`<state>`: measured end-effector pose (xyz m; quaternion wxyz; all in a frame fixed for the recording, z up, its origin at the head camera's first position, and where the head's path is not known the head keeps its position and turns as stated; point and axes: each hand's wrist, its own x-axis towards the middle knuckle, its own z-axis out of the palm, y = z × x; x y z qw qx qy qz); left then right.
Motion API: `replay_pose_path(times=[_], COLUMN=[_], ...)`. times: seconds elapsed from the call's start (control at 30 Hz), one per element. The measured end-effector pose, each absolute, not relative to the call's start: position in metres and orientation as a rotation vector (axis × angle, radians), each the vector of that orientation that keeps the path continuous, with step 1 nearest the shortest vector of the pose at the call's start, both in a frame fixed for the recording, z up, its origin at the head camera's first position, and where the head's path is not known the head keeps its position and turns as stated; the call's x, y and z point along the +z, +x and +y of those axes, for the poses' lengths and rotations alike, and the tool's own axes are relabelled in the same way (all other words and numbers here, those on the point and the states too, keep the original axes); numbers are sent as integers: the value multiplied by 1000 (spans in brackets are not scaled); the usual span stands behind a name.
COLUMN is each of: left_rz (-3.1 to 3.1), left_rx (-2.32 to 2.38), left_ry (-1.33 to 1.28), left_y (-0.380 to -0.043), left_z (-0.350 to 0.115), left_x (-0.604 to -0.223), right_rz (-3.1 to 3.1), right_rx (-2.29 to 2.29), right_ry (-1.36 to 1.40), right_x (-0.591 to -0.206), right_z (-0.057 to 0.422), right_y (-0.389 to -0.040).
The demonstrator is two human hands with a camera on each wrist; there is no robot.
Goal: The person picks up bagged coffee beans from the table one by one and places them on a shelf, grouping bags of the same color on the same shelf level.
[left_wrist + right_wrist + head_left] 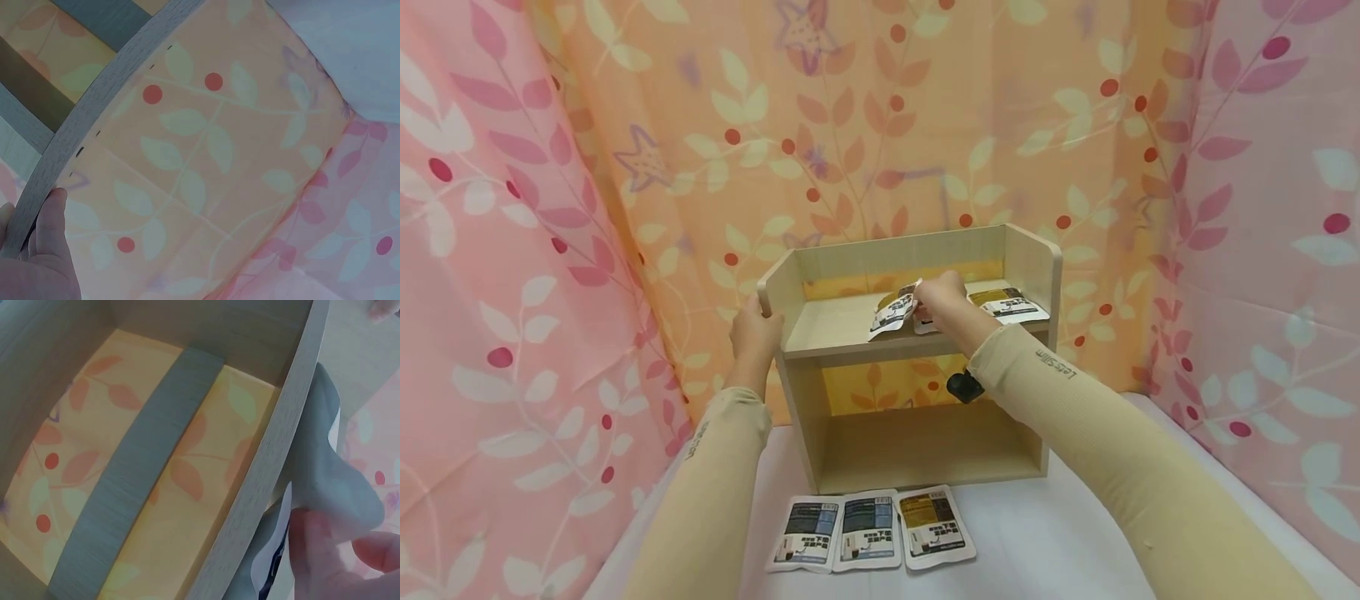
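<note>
Flat foil pouch (pixel 893 312) bends in the right hand (pixel 938 298), pinched above the pale wooden shelf (pixel 835 325). Left hand (pixel 754 332) grips the shelf's rounded side panel (pixel 772 292); three glossy packets (pixel 868 532) lie on the white tabletop (pixel 1045 542).

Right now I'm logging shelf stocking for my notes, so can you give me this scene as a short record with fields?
Left hand: grips the left side panel of the wooden shelf unit
Right hand: pinches a sachet on the upper shelf
Also on upper shelf: another sachet, to the right
Lower shelf: nothing visible
In front of the unit: three sachets in a row on the white table
Backdrop: leaf-print curtains
</note>
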<state>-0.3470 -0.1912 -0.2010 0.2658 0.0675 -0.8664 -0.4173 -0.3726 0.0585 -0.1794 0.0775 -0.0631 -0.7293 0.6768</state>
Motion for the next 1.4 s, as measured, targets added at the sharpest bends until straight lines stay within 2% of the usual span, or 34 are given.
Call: replay_pose_path(times=[0.83,1.17,1.4], left_rz=[-2333,-2351,-2322], left_rx=[-1126,-1116,-1097], left_ry=[168,172,173], left_y=[-345,-346,-342], left_z=[-190,-186,-189], left_x=[-203,-211,-205], right_rz=[-2231,-2030,-1937], right_rx=[1940,2292,2396], right_ry=[33,85,260], right_x=[-184,-199,-209], right_z=[68,94,108], right_y=[-358,-342,-323])
